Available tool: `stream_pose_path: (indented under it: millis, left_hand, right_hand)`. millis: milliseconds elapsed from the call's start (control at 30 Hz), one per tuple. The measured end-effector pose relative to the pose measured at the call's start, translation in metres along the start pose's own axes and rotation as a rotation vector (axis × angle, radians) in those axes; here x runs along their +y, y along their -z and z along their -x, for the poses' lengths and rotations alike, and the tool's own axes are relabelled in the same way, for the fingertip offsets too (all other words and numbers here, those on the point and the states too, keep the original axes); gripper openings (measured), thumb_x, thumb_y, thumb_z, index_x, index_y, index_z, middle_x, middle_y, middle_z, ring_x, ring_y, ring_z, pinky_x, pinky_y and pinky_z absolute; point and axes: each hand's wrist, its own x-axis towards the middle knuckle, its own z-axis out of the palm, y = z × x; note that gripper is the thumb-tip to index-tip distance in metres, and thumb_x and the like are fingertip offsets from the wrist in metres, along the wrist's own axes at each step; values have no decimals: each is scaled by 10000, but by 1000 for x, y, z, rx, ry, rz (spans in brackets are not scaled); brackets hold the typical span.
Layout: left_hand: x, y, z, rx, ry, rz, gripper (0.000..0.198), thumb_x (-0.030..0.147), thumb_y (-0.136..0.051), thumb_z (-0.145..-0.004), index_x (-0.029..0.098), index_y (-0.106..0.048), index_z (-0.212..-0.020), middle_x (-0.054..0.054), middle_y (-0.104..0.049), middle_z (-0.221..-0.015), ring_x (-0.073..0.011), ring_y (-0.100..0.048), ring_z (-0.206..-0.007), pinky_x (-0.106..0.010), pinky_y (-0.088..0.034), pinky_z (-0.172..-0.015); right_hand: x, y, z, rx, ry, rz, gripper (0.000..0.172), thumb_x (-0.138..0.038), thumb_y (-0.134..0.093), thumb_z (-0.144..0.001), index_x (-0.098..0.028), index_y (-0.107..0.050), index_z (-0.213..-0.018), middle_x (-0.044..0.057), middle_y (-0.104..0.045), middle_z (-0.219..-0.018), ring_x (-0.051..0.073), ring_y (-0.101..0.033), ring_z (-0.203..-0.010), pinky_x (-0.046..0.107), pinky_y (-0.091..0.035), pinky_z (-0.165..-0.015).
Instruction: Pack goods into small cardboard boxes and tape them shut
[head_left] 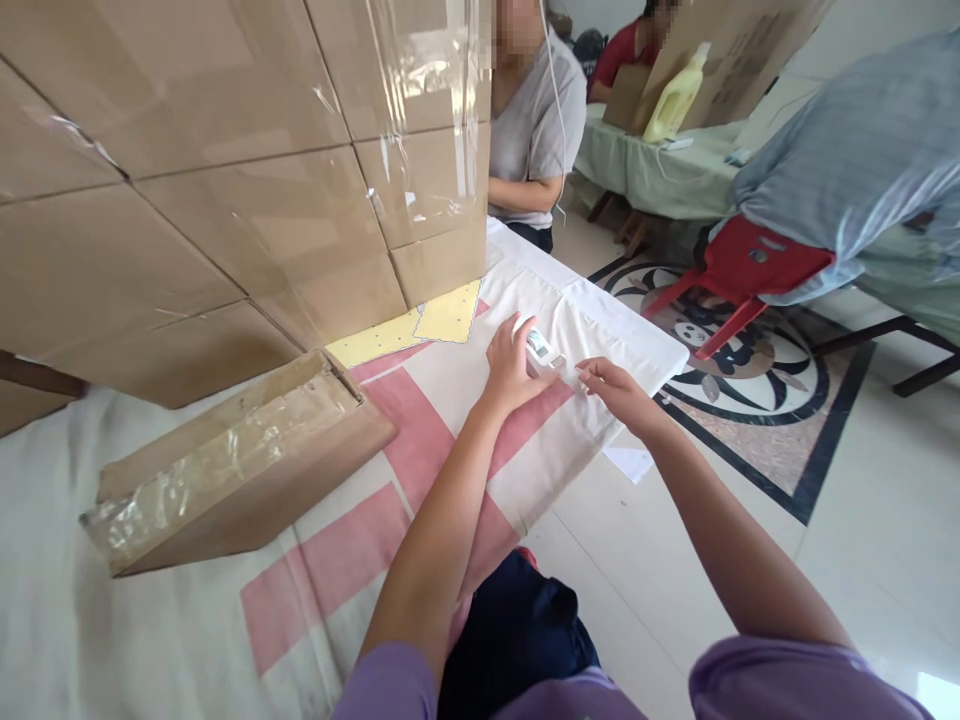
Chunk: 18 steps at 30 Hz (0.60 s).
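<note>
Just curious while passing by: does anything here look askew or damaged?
The cardboard box lies askew on the cloth, its tape wrinkled and peeling. A white sheet seems to lie on the floor below the cloth's edge. The left hand's small white device looks intact.

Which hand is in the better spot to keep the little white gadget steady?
Probably the left hand: its fingers wrap the white gadget above the cloth-covered table. The right hand only sits by the gadget's end with pinched fingertips.
</note>
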Motion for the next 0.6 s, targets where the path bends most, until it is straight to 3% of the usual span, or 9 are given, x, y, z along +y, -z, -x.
stream_pose_path:
  millis: [67,133,200,267,467,600]
  left_hand:
    - [18,22,10,54,14,84,492,337,-714,-874,238,-560,-1331,-129,-562,-1459,-297,-492,-1392,-492,-369,-1176]
    - [40,46,26,-14,41,205,255,358,-625,-954,235,-653,-1175,-76,-703,-1226,-234,-638,-1178,-398,-470,-1066]
    - [62,68,47,-156,77,277,235,414,-615,-971,240,-697,-1106,-44,-745,-1099,-207,-687,-1032,-343,-522,-950]
    - [80,87,70,-208,99,256,231,433,-647,-953,243,-722,-1059,-35,-754,-1056,-204,-696,-978,-324,-531,-888]
    - [114,121,122,-11,107,63,195,273,-598,-956,207,-665,-784,-17,-705,-846,-183,-664,-851,-299,-489,-784]
    - [126,132,140,22,73,36,169,229,-586,-950,211,-650,-795,1,-678,-822,-162,-650,-806,-285,-469,-747]
  right_hand:
    - [-15,-4,18,-50,83,-71,346,-562,-586,-932,-218,-627,-946,66,-660,-1073,192,-586,-894,349,-476,-806]
    - [-33,-10,37,-112,175,-111,309,-524,-583,-960,-218,-625,-966,56,-674,-1003,194,-603,-892,336,-471,-790]
    - [-53,-20,55,-157,266,-106,249,-462,-575,-981,-218,-616,-958,52,-676,-963,199,-620,-905,337,-473,-802]
    - [-71,-32,72,-184,344,-55,196,-401,-554,-1000,-219,-609,-954,42,-672,-919,192,-620,-872,337,-468,-794]
    - [-97,-68,109,-248,485,-17,103,-260,-544,-979,-219,-599,-903,44,-721,-871,181,-635,-783,318,-438,-701]
    - [-97,-82,123,-328,387,-176,94,-267,-556,-969,-214,-569,-893,41,-739,-807,172,-647,-721,304,-441,-661]
